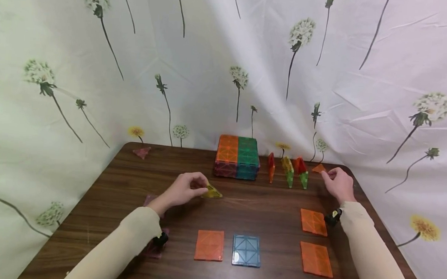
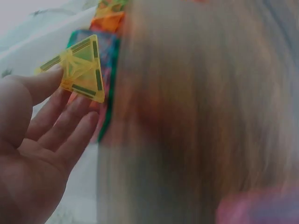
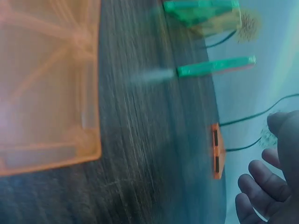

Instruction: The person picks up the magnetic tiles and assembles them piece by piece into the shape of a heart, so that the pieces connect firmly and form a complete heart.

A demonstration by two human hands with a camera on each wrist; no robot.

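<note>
My left hand (image 1: 185, 190) pinches a yellow triangular magnetic tile (image 2: 79, 70) between thumb and fingers, above the table. In the head view the same yellow triangle (image 1: 213, 192) points right. Near the back right corner, my right hand (image 1: 339, 184) is beside an orange triangular tile (image 1: 318, 168). The right wrist view shows that orange triangle (image 3: 217, 151) on the table, with a gap between it and the loosely bent fingers (image 3: 268, 179). Nothing shows in the right hand's grasp. A box-like block of tiles (image 1: 228, 148), orange and green on top, stands at the back.
Upright tile pieces (image 1: 271, 168) stand right of the block, including a yellow-green one (image 1: 287, 171) and a red-green one (image 1: 301, 172). Flat squares lie in front: orange (image 1: 209, 245), blue (image 1: 246, 251), and two orange at right (image 1: 313, 222). A pink triangular piece (image 1: 141, 152) sits back left. Purple tiles are partly hidden under my left arm.
</note>
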